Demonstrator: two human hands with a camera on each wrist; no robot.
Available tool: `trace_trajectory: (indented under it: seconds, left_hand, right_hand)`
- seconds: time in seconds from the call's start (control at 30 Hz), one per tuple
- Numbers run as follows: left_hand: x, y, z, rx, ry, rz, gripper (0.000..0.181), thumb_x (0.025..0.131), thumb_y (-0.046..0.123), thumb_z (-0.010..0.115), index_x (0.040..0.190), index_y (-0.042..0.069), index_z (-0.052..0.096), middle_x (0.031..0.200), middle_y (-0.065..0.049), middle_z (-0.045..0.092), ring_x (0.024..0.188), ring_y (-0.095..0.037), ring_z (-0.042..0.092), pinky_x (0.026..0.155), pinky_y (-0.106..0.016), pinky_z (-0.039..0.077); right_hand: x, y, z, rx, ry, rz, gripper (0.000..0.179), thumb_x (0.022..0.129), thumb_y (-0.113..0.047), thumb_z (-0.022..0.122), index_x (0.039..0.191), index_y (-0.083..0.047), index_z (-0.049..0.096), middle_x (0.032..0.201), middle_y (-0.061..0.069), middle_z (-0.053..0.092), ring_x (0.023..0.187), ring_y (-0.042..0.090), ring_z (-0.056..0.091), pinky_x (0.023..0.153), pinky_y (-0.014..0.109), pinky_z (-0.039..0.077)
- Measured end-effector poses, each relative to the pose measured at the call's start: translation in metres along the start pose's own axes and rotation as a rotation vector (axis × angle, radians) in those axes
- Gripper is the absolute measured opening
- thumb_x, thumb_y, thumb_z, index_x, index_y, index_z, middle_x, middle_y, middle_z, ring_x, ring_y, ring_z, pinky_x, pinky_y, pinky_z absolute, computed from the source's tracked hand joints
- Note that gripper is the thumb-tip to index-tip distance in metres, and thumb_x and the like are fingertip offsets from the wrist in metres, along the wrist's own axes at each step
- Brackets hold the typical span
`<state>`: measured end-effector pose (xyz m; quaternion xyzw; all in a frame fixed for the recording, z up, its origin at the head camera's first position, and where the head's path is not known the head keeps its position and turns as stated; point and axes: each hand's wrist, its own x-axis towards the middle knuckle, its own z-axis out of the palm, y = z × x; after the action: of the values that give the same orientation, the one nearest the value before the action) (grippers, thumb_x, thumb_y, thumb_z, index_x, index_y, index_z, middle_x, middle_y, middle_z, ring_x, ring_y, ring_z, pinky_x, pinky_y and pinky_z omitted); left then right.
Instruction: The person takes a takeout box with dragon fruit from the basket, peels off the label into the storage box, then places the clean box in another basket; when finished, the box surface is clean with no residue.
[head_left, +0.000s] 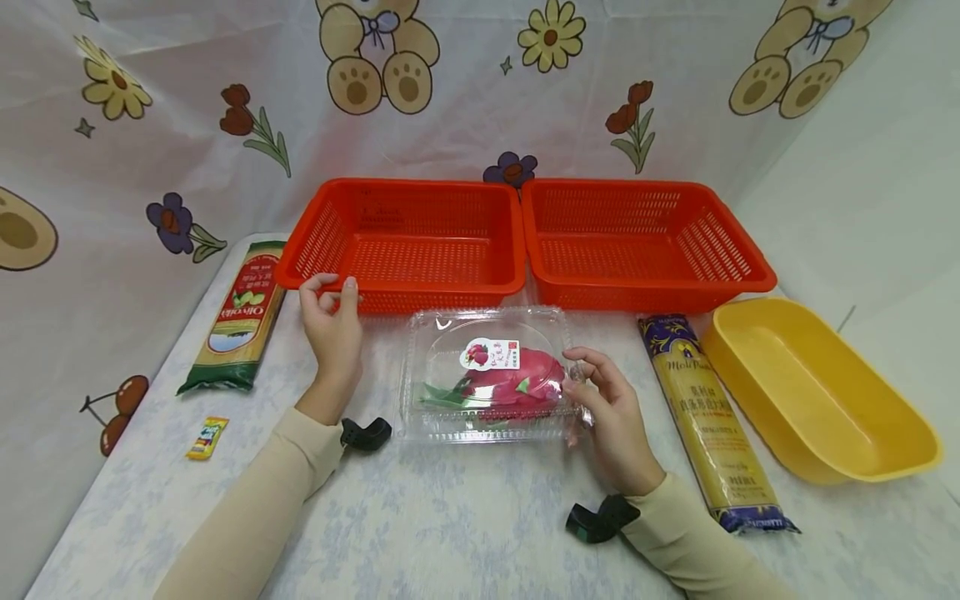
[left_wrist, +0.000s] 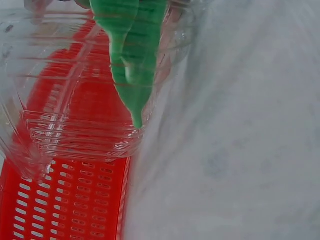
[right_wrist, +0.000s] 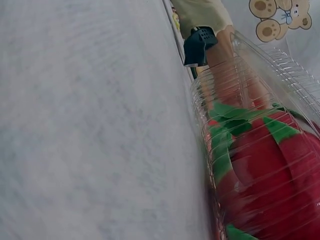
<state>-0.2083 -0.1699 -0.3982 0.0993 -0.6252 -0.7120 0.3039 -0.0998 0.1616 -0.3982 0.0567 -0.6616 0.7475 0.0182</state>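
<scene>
A clear plastic clamshell box (head_left: 442, 342) lies in front of the two red baskets, with a red dragon fruit (head_left: 534, 379) with green tips inside and a white label on its lid. My right hand (head_left: 617, 421) grips the box's right edge between thumb and fingers. To the left of the box, my left hand (head_left: 337, 342) overlaps the front rim of the left red basket (head_left: 401, 292), fingers loosely bent and holding nothing. In the left wrist view a green tip (left_wrist: 132, 75) shows through the plastic. The right wrist view shows the boxed fruit (right_wrist: 270, 175) close up.
Another red basket (head_left: 645, 296) stands at the back right. A yellow basin (head_left: 832, 400) and a purple-ended pasta packet (head_left: 712, 425) lie to the right. Leftward are a red-and-green pasta packet (head_left: 240, 317) and a small yellow sachet (head_left: 207, 438). A patterned cloth hangs behind.
</scene>
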Motion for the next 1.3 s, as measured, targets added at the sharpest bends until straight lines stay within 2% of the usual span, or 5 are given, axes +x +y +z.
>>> trace_trajectory:
  seconds: [0.23,0.57,0.93,1.1,1.3]
  left_hand:
    - [0.002,-0.001,0.0,-0.002,0.0,-0.033,0.029,0.101,0.027,0.066,0.122,0.018,0.049,0.086,-0.006,0.059,0.093,-0.023,0.061,0.08,-0.035,0.049]
    - [0.001,-0.001,0.0,0.004,-0.013,-0.026,0.029,0.101,0.03,0.066,0.122,0.02,0.049,0.087,-0.006,0.058,0.094,-0.027,0.06,0.074,-0.028,0.047]
    - [0.002,0.002,-0.008,0.038,-0.039,-0.031,0.028,0.101,0.028,0.066,0.121,0.019,0.05,0.092,-0.006,0.056,0.088,-0.023,0.054,0.07,-0.027,0.043]
    - [0.0,0.011,-0.015,0.001,-0.106,-0.101,0.029,0.1,0.025,0.067,0.123,0.018,0.052,0.093,-0.004,0.051,0.07,-0.013,0.045,0.057,-0.021,0.038]
    - [-0.011,0.023,-0.025,0.004,-0.277,-0.188,0.036,0.101,0.028,0.067,0.131,0.02,0.051,0.096,-0.003,0.049,0.058,-0.013,0.036,0.049,-0.02,0.033]
  right_hand:
    - [0.001,0.0,0.001,-0.089,0.057,0.022,0.029,0.103,-0.008,0.057,0.132,-0.008,0.057,0.104,0.013,0.045,0.072,0.02,0.052,0.04,0.029,0.046]
    - [0.001,0.0,0.0,-0.197,0.076,0.002,0.028,0.104,-0.01,0.056,0.131,-0.012,0.059,0.103,0.014,0.049,0.075,0.022,0.051,0.049,0.026,0.046]
    - [0.001,0.003,0.001,-0.267,0.056,-0.016,0.027,0.105,-0.012,0.055,0.131,-0.016,0.057,0.102,0.012,0.047,0.07,0.027,0.05,0.047,0.03,0.046]
    - [0.0,0.001,0.001,-0.275,0.05,0.0,0.027,0.105,-0.013,0.055,0.132,-0.017,0.056,0.102,0.012,0.045,0.07,0.028,0.049,0.048,0.031,0.048]
    - [0.001,0.0,0.0,-0.3,0.039,-0.017,0.028,0.105,-0.014,0.056,0.133,-0.017,0.056,0.101,0.012,0.044,0.068,0.029,0.05,0.049,0.031,0.048]
